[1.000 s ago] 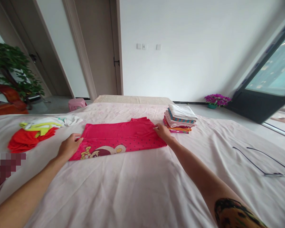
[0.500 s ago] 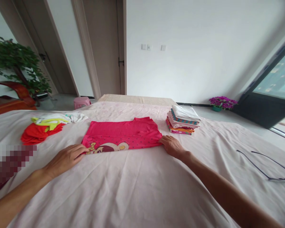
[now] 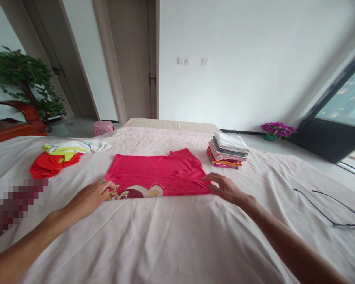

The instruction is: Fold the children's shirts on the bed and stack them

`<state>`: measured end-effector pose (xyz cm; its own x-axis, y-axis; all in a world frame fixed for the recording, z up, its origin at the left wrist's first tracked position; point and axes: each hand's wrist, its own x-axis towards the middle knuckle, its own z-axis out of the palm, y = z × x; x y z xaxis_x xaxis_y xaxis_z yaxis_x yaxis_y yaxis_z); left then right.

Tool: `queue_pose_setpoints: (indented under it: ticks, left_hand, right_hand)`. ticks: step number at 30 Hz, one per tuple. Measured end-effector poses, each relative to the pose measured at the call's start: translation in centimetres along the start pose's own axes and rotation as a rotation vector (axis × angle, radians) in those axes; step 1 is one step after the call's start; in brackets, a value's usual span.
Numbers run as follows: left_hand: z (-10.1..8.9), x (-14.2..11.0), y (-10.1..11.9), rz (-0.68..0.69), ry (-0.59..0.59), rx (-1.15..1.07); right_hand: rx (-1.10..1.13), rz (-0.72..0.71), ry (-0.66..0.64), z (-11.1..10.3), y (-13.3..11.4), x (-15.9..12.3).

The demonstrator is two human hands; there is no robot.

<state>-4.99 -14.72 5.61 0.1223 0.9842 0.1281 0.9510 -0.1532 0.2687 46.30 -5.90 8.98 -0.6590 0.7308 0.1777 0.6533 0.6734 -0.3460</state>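
A pink-red T-shirt (image 3: 148,165) lies folded lengthwise on the bed sheet, its dotted, cartoon-printed part along the near side. At the shirt's left end, my left hand (image 3: 92,195) is closed on the near corner, fingertips against the cloth. My right hand (image 3: 226,188) grips the right end near the shoulder, with the fingers bent over the fabric. Small creases run through the cloth beside the right fingers. The underside of the shirt is hidden.
A stack of folded clothes (image 3: 228,150) stands behind my right hand. Rumpled red, yellow and white clothes (image 3: 59,159) lie at the left. Eyeglasses (image 3: 334,225) rest on the sheet (image 3: 171,240) at the right. A pink stool (image 3: 103,127) stands beyond the bed.
The shirt's near edge has come slightly closer to me, and its right end has shifted right with my right hand. My left hand stays at the left corner.
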Motion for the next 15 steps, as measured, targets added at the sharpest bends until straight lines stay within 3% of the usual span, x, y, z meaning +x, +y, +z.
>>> queue_pose_setpoints:
  ticks: [4, 6, 10, 15]
  left_hand:
    - [3.4, 2.8, 3.0, 0.043, 0.057, -0.007]
    - [5.2, 3.5, 3.6, 0.042, 0.091, 0.063]
    - [6.9, 3.4, 1.8, -0.004, 0.137, 0.199]
    - [6.5, 2.5, -1.6, -0.06, 0.142, 0.25]
  right_hand:
    - [-0.028, -0.063, -0.025, 2.8, -1.1, 3.6]
    - [-0.11, -0.08, -0.079, 4.8, -1.0, 4.9]
    - [-0.293, -0.037, -0.088, 7.3, 1.2, 5.4]
    - [-0.401, 0.034, -0.029, 6.8, 4.8, 4.2]
